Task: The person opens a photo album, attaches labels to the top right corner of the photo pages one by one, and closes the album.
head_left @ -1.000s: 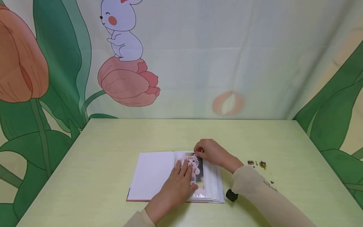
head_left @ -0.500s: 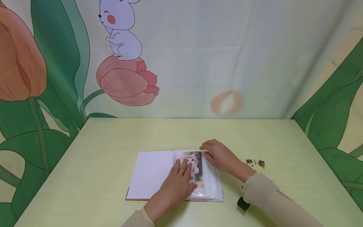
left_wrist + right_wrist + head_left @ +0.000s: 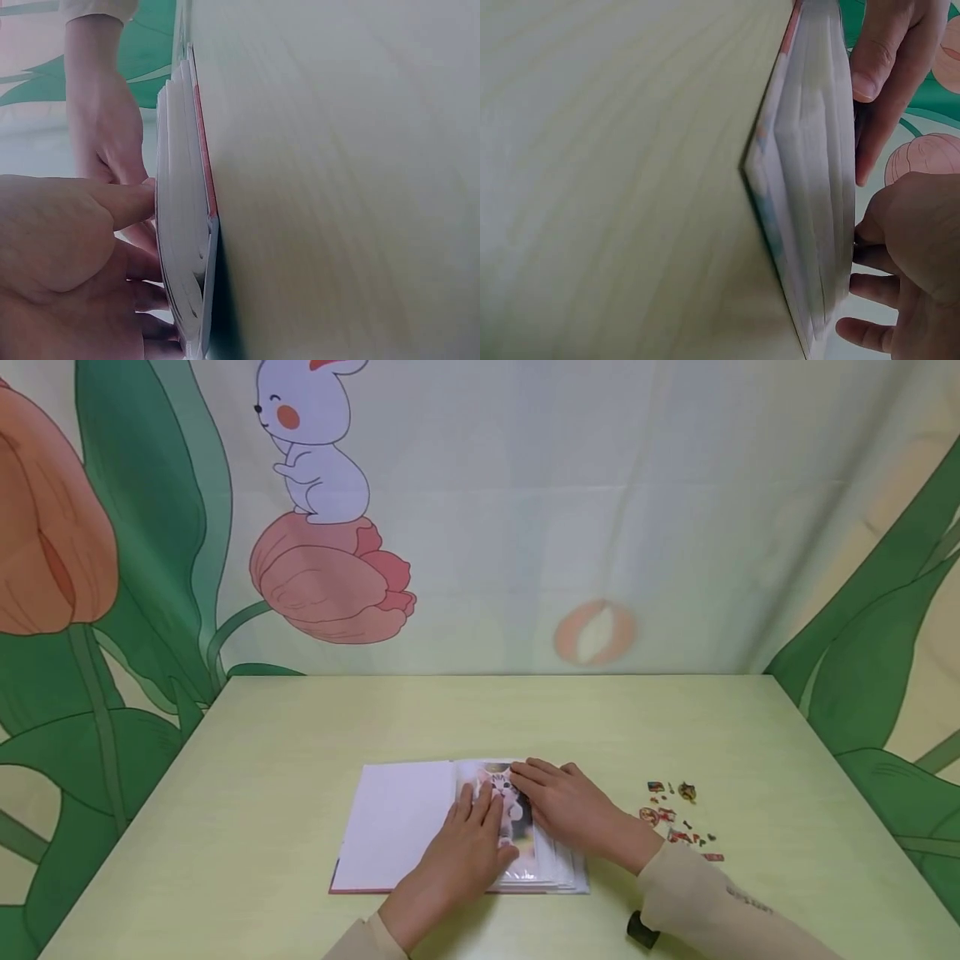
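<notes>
A photo album point(image 3: 405, 827) lies spread on the table, its white inner cover to the left and a stack of clear-pocket pages to the right. On the top page is a picture of a kitten point(image 3: 519, 827), partly covered by both hands. My left hand point(image 3: 467, 852) rests on the picture's left part with straight fingers and the thumb out to the side. Fingers extended, my right hand point(image 3: 566, 802) lies over its upper right part. Both wrist views show the album's page edges point(image 3: 184, 172) from the side, with the fingers on the top page.
Several small colourful pieces, sticker-like, lie scattered right of the album, among them a round one point(image 3: 687, 792). A small black object point(image 3: 642, 930) sits by the right sleeve. Behind the table point(image 3: 262, 760) hangs a curtain point(image 3: 487, 527) printed with a rabbit and tulips.
My right hand has gone from pinching at the picture's top right corner to lying with extended fingers on its upper right part. More small pieces show at right. The left hand stays put.
</notes>
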Tool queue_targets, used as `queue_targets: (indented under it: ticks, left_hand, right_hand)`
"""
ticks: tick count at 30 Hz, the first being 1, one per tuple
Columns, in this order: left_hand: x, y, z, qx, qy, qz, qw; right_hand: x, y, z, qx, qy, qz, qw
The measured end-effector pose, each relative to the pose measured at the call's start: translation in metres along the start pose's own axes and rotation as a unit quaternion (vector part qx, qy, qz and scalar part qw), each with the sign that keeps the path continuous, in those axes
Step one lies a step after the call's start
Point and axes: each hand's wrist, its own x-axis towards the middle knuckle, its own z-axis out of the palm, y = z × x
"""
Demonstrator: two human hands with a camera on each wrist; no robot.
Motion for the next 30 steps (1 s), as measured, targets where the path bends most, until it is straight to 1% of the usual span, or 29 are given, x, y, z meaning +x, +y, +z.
queue_targets:
  ticks: [6,14,17,20,24,27,30]
  left_hand:
    - [0.0,0.001,0.001,0.007,0.0,0.0,1.0]
    - [0.001,0.0,0.002,0.005,-0.005,-0.005,1.0]
    - [0.001,-0.001,0.002,0.005,-0.005,-0.005,1.0]
    - [0.001,0.0,0.002,-0.001,-0.007,-0.006,1.0]
    - [0.0,0.001,0.001,-0.001,-0.013,-0.005,0.9999]
    - [0.001,0.001,0.001,0.007,-0.014,-0.003,0.9999]
    - [0.001,0.001,0.0,0.009,-0.012,-0.002,0.9999]
  right_hand:
    - [0.0,-0.001,0.0,-0.006,-0.007,0.024,0.9997]
    - [0.002,-0.002,-0.001,-0.047,-0.042,0.051,0.9967]
    - [0.003,-0.004,-0.001,-0.048,-0.044,0.057,0.9962]
    - [0.002,-0.007,-0.001,-0.038,-0.035,0.055,0.9971]
    - [-0.001,-0.012,0.0,-0.024,-0.017,0.042,0.9987]
    - [-0.002,-0.015,0.0,-0.029,-0.022,0.034,0.9988]
    - [-0.001,-0.016,-0.002,-0.032,-0.041,0.038,0.9979]
